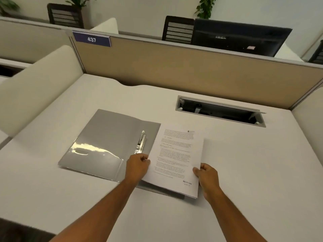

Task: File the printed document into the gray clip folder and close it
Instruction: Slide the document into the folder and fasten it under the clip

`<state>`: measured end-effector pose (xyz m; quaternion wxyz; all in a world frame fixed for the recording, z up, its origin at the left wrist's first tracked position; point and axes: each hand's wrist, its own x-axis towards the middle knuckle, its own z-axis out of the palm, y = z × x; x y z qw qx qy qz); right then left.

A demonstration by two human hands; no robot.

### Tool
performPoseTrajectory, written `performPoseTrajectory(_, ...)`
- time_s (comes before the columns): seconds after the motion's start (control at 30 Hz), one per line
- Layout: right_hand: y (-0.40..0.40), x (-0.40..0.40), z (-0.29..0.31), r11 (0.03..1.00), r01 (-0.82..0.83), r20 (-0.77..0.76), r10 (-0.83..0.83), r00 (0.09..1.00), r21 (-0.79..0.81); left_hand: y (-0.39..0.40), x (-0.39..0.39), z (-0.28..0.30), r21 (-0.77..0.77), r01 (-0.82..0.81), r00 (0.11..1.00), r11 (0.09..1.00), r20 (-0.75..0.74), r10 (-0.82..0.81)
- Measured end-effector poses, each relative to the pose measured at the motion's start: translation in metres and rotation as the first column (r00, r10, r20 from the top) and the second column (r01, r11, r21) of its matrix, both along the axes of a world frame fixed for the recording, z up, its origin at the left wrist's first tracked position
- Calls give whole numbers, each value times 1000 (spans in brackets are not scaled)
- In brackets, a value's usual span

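The gray clip folder (104, 137) lies open on the white desk, its left cover flat with a shiny clear pocket. A metal clip (142, 142) stands raised along the spine. The printed document (174, 158), a thin stack of white sheets with text, covers the folder's right half and hides most of it. My left hand (138, 165) grips the stack's left edge just below the clip. My right hand (206, 175) pinches the stack's lower right edge. The near end of the stack is lifted a little off the desk.
An open cable hatch (220, 110) is sunk into the white desk (244, 172) behind and right of the document. A tan partition (174, 67) with a "437" label (91, 39) walls the far edge. Cream side panels stand left and right.
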<state>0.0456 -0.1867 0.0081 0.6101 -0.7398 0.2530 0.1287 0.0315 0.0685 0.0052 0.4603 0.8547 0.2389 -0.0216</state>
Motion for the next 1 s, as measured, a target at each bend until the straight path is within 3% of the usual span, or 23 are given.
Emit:
performPoseTrajectory(0.17,24,1,-3,998,-26,-1,26,1000,-56,16,-9,-9,109,-60,998,992,20,58)
performPoseTrajectory(1.0,52,12,-10,988,-118,2,119,993,-99,34,-17,-25,143,-122,991,982,69,113)
